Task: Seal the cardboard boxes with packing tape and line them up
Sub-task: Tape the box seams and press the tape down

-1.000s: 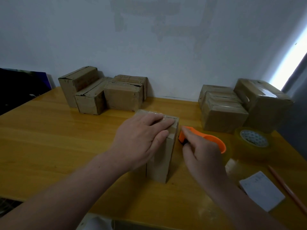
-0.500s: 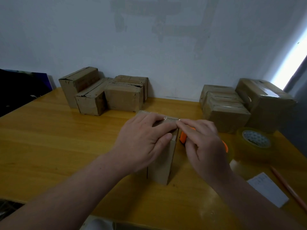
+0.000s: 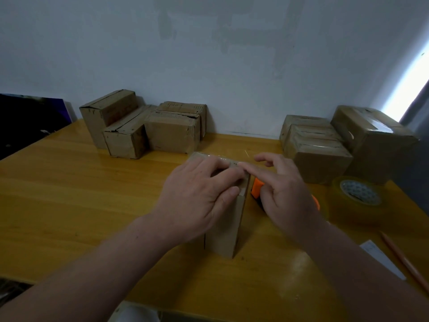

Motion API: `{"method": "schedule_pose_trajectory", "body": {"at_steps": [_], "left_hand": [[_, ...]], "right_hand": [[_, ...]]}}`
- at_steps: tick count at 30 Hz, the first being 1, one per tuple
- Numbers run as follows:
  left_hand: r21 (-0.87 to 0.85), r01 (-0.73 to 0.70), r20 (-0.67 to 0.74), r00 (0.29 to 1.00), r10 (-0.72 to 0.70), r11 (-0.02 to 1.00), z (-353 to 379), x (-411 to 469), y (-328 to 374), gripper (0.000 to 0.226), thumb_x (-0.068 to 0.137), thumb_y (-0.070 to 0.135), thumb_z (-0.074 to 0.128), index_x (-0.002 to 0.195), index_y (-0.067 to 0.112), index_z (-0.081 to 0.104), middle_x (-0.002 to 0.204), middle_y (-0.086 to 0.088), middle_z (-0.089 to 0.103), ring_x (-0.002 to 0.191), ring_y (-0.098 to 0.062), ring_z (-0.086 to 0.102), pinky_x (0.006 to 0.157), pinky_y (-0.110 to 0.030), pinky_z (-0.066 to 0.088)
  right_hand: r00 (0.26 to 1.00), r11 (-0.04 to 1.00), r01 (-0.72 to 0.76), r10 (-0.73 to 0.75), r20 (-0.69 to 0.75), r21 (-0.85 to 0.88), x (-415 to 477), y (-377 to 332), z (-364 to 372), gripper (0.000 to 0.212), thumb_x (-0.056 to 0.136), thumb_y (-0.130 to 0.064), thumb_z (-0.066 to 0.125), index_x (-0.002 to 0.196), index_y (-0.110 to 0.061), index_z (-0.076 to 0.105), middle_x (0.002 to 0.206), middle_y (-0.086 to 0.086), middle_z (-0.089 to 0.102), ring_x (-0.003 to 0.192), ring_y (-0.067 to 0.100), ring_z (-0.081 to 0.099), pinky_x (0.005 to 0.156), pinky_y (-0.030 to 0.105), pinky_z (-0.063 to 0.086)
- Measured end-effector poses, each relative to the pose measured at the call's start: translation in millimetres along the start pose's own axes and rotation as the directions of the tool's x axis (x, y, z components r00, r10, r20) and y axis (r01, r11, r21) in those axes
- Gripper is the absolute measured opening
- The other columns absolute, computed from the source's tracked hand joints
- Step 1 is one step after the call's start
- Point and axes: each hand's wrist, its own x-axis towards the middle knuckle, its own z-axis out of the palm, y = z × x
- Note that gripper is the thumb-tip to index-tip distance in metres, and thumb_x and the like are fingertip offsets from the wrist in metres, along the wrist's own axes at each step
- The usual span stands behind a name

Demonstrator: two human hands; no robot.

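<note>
The small cardboard box (image 3: 228, 219) is standing on the wooden table (image 3: 69, 194) directly under both hands, its long axis running away from the person toward the wall. The left hand (image 3: 197, 196) is lying flat over the box top, fingers spread and pressing down, thumb hooking over the near right edge. The right hand (image 3: 285, 191) is sitting just to the right of the box, index finger extended onto the top's right edge and touching the left fingertips; its other fingers are loosely curled and holding nothing that I can make out. A glossy strip of clear tape (image 3: 216, 156) is glinting at the far end of the top.

Judgement: the tape is being smoothed down along the seam, so the coming stroke should run along that long axis. The left hand is nearer the box centre and is doing the steadying; the right is working the edge.

An orange tape cutter (image 3: 256, 189) is lying just beyond the right hand, touching or nearly touching the box's right side (cannot tell which). The clear packing tape roll (image 3: 358, 201) is resting further right. Taped boxes (image 3: 320, 154) are grouped past the right hand; untaped-looking boxes (image 3: 144, 131) sit beyond the left hand by the wall.

Writing: faint reddish print on one far-left box, unreadable. No brand or label is legible.
</note>
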Motion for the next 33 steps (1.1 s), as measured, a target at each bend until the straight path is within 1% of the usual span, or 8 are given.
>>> {"method": "schedule_pose_trajectory", "body": {"at_steps": [6,9,12,17,20,23,27,33], "left_hand": [[-0.004,-0.003,0.004,1.000,0.003,1.000,0.2,0.6,-0.5,0.049,0.099,0.050,0.019,0.131,0.032,0.053,0.112,0.003,0.057,0.094,-0.013,0.051,0.071,-0.031,0.041],[0.004,0.011,0.008,1.000,-0.011,1.000,-0.2,-0.6,-1.2,0.047,0.099,0.050,0.019,0.132,0.034,0.050,0.113,0.003,0.056,0.096,-0.014,0.052,0.073,-0.032,0.042],[0.009,0.029,0.016,0.999,-0.029,1.000,-0.8,-1.2,-0.1,0.048,0.099,0.051,0.017,0.132,0.035,0.048,0.114,0.002,0.056,0.098,-0.015,0.053,0.073,-0.033,0.044],[0.003,0.016,0.017,1.000,-0.016,1.000,-0.3,-0.9,0.0,0.052,0.099,0.051,0.016,0.134,0.033,0.050,0.113,0.001,0.057,0.095,-0.014,0.053,0.072,-0.030,0.041],[0.009,0.016,0.015,1.000,-0.016,1.000,-0.8,-1.1,-0.1,0.051,0.099,0.051,0.018,0.134,0.033,0.051,0.114,0.001,0.057,0.096,-0.014,0.052,0.072,-0.030,0.042],[0.016,0.008,0.000,1.000,-0.008,1.000,-1.3,-1.2,-0.2,0.047,0.099,0.049,0.021,0.133,0.034,0.050,0.110,0.003,0.056,0.093,-0.012,0.050,0.069,-0.028,0.037],[0.013,0.002,-0.001,1.000,-0.002,1.000,-0.4,-1.8,-1.6,0.046,0.099,0.049,0.023,0.132,0.034,0.051,0.110,0.005,0.055,0.093,-0.011,0.048,0.069,-0.027,0.032],[-0.127,0.036,-0.057,0.997,-0.043,0.991,-5.6,0.6,-1.8,0.043,0.098,0.042,0.030,0.121,0.027,0.062,0.111,0.008,0.063,0.099,-0.007,0.053,0.080,-0.023,0.041]], "right_hand": [[0.999,0.999,-0.004,0.002,0.049,0.040,10.3,6.0,1.8,0.054,0.085,-0.018,0.030,0.128,-0.024,0.061,0.115,0.001,0.062,0.108,0.017,0.051,0.083,0.010,0.032],[0.999,0.996,-0.041,0.043,-0.025,0.077,14.1,5.9,-0.3,0.045,0.085,-0.010,0.041,0.121,-0.018,0.066,0.113,0.002,0.063,0.100,0.014,0.055,0.075,0.008,0.033],[0.964,0.948,-0.186,0.227,-0.140,0.259,19.3,2.3,-6.8,0.033,0.089,-0.002,0.055,0.117,-0.013,0.068,0.112,-0.001,0.063,0.091,0.002,0.057,0.070,0.005,0.043],[0.828,0.642,-0.560,0.449,0.335,0.523,32.5,-12.0,-9.4,0.028,0.085,-0.032,0.068,0.112,-0.024,0.068,0.100,-0.010,0.069,0.094,0.004,0.064,0.086,0.027,0.054],[0.781,0.506,-0.620,0.474,0.407,0.600,40.4,-17.1,-6.1,0.014,0.085,-0.026,0.069,0.093,-0.015,0.073,0.088,0.000,0.073,0.088,0.014,0.069,0.082,0.034,0.056],[0.786,0.520,-0.606,0.509,0.351,0.602,46.6,-17.8,-1.8,0.016,0.086,-0.025,0.069,0.083,-0.009,0.072,0.081,0.007,0.072,0.082,0.022,0.069,0.073,0.033,0.057],[0.816,0.661,-0.565,0.539,0.212,0.495,47.9,-18.6,3.8,0.025,0.088,-0.035,0.066,0.072,-0.016,0.071,0.072,0.005,0.069,0.077,0.025,0.066,0.075,0.044,0.056],[0.801,0.734,-0.579,0.593,0.081,0.356,51.9,-23.5,8.0,0.041,0.096,-0.036,0.052,0.064,-0.012,0.063,0.062,0.005,0.058,0.061,0.018,0.053,0.063,0.033,0.045]]}}
